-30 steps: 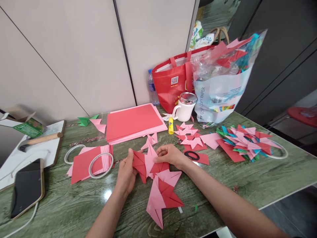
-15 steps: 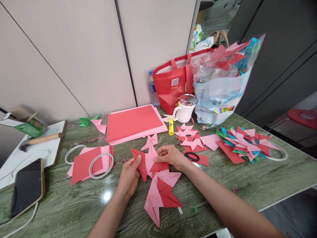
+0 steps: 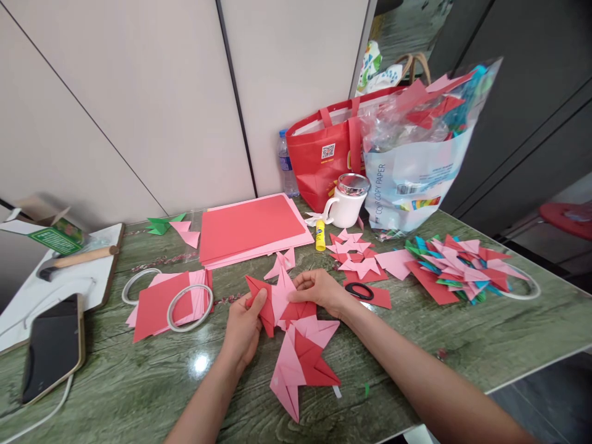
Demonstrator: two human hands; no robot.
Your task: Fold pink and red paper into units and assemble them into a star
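plastic bag [image 3: 419, 160]: "COPY PAPER", barcode [image 3: 406, 189] | red bag [image 3: 311, 169]: QR code [image 3: 328, 151]

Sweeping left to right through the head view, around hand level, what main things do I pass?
Phone → small stack of pink and red paper → left hand → folded pink-and-red paper piece → right hand → multicoloured pile of folded paper.

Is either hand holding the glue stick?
No: the yellow glue stick stands near the white mug, while the left hand and right hand hold folded red-and-pink paper.
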